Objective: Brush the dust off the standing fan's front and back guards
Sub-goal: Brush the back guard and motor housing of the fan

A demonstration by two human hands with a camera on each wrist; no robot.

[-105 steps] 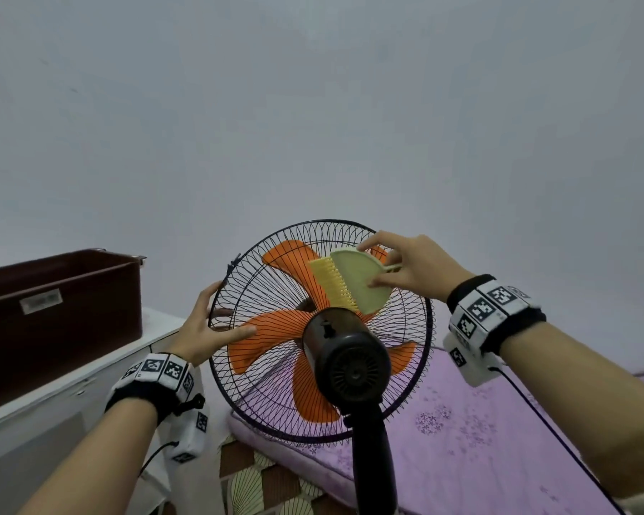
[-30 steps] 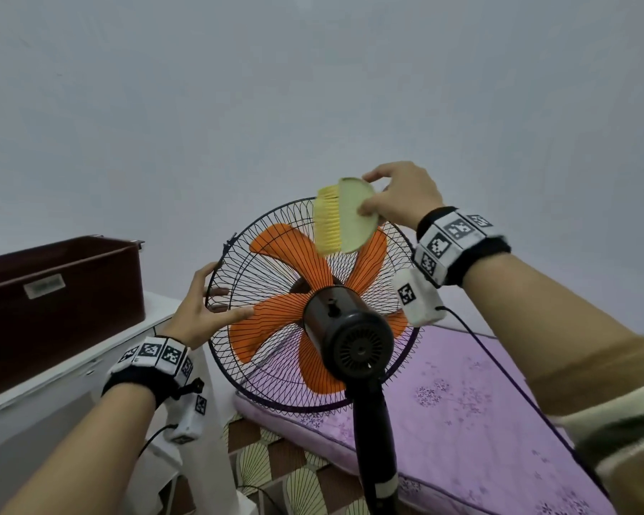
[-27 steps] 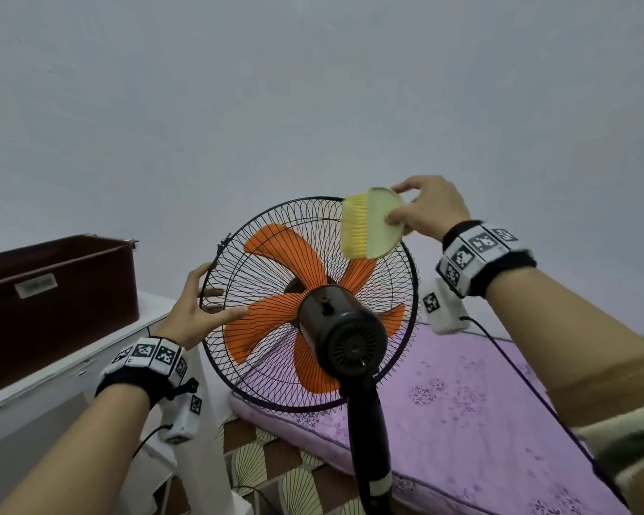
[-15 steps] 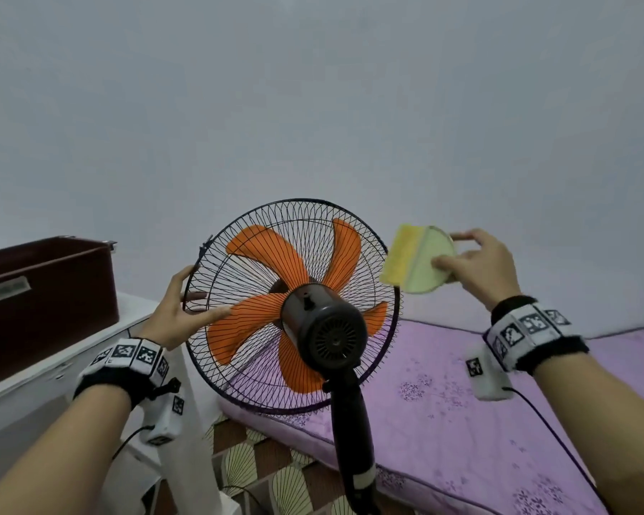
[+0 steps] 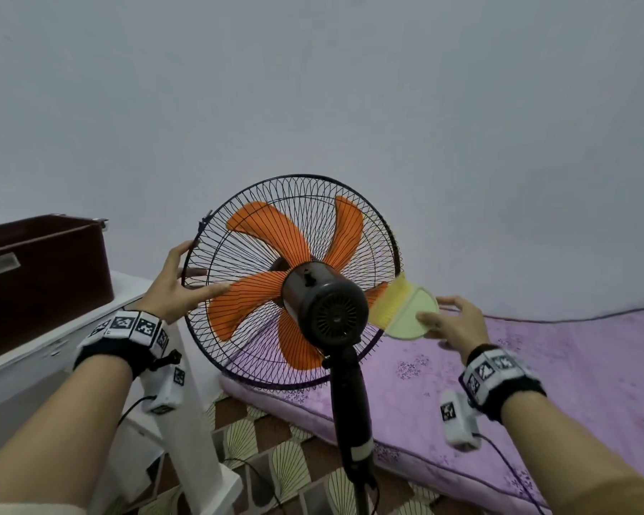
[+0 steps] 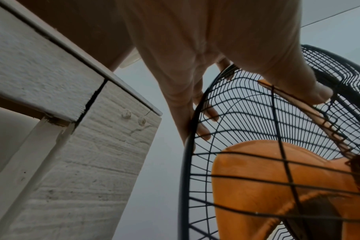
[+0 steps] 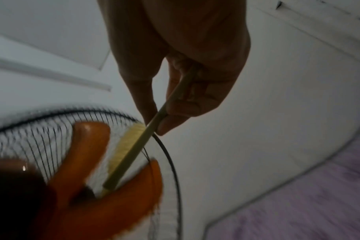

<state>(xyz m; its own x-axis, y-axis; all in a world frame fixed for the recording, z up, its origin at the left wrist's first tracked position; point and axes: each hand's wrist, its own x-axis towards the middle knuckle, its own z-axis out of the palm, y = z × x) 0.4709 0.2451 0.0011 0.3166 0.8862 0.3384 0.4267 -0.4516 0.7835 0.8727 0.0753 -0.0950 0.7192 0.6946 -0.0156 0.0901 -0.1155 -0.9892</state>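
Observation:
A standing fan with a black wire guard (image 5: pixel 238 232) and orange blades (image 5: pixel 246 291) faces away from me; its dark motor housing (image 5: pixel 328 310) points at me. My left hand (image 5: pixel 175 284) grips the guard's left rim (image 6: pixel 187 129), fingers curled over the front, thumb laid on the back wires. My right hand (image 5: pixel 454 321) pinches a pale green half-round brush (image 5: pixel 411 315) with yellow bristles (image 5: pixel 389 302). The bristles touch the back guard at its right edge, beside the motor. In the right wrist view the brush (image 7: pixel 134 152) lies against the wires.
A white wooden table (image 5: pixel 53 347) with a dark brown box (image 5: pixel 41 276) stands on the left. A purple mattress (image 5: pixel 554 384) lies on the right behind the fan pole (image 5: pixel 350 410). A cable runs over the patterned floor (image 5: pixel 276 459). A plain wall is behind.
My right hand carried the brush from the top of the guard round to the right and down to its right edge. The left hand kept its hold on the rim.

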